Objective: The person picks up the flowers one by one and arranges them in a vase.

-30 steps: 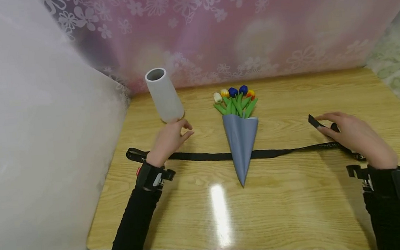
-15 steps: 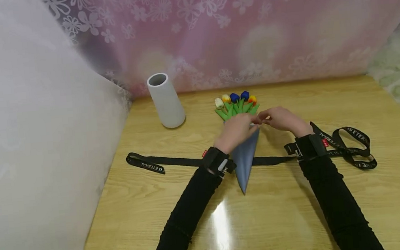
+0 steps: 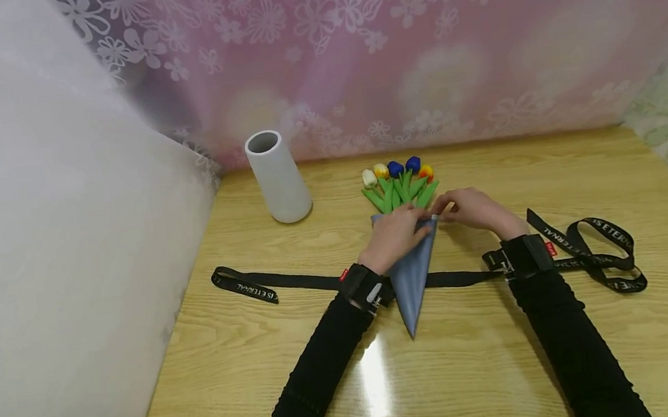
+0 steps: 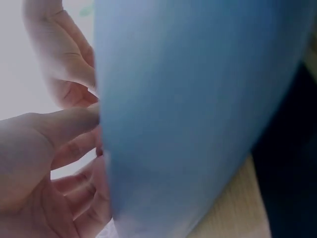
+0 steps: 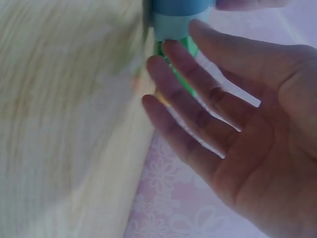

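Note:
A bouquet of artificial tulips (image 3: pixel 396 171) lies in a blue-grey paper cone (image 3: pixel 414 294), with its point towards me. My left hand (image 3: pixel 389 238) reaches across the upper part of the cone. Its thumb and fingers grip the paper at the right edge, as the left wrist view shows, though the fingertips are partly hidden. From the right, my right hand (image 3: pixel 470 208) pinches the top right corner of the paper between thumb and index finger. Its other fingers spread loosely in the right wrist view. Beneath the cone a black printed ribbon (image 3: pixel 456 278) runs crosswise.
A white vase (image 3: pixel 279 180) stands upright at the back left of the wooden table (image 3: pixel 206 378). The ribbon's left end is folded back; its right end lies in loose loops. Behind the table hangs a pink floral curtain (image 3: pixel 322 70).
My right hand has let go of the ribbon's right end and moved left to the paper cone. My left hand has come right from near the vase onto the cone.

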Action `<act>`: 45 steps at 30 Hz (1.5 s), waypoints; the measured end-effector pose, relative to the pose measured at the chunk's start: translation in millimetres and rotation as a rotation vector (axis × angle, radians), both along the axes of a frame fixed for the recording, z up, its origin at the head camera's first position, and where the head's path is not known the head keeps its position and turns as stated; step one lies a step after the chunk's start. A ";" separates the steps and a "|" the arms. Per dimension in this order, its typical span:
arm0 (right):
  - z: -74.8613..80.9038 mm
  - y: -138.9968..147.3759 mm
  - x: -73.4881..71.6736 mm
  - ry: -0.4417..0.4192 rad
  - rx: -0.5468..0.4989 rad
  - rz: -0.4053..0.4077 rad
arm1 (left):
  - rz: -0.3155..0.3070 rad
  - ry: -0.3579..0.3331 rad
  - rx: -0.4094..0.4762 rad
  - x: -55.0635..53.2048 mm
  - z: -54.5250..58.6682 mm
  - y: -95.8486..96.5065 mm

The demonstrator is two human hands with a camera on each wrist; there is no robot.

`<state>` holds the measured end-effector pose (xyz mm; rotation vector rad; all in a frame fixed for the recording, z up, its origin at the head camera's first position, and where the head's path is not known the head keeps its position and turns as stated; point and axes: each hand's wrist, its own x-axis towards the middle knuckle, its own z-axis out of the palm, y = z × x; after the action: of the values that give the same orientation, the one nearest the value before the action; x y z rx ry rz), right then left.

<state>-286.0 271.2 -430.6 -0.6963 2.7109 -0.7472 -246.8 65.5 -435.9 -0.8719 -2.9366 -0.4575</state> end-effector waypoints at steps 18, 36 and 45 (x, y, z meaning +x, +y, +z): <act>-8.0 -14.3 -5.1 0.090 -0.152 -0.030 | 0.132 0.101 -0.025 1.2 9.9 -6.4; -10.3 -17.0 -5.0 0.100 -0.091 -0.031 | 0.149 -0.106 0.245 -12.8 26.6 -36.7; -7.8 -7.1 -4.4 -0.001 -0.109 -0.014 | 0.119 -0.298 0.437 -22.9 33.8 -75.0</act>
<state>-290.4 264.1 -438.3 -0.7007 2.6930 -0.9036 -269.7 -9.5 -402.1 -0.6123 -2.9224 -1.2557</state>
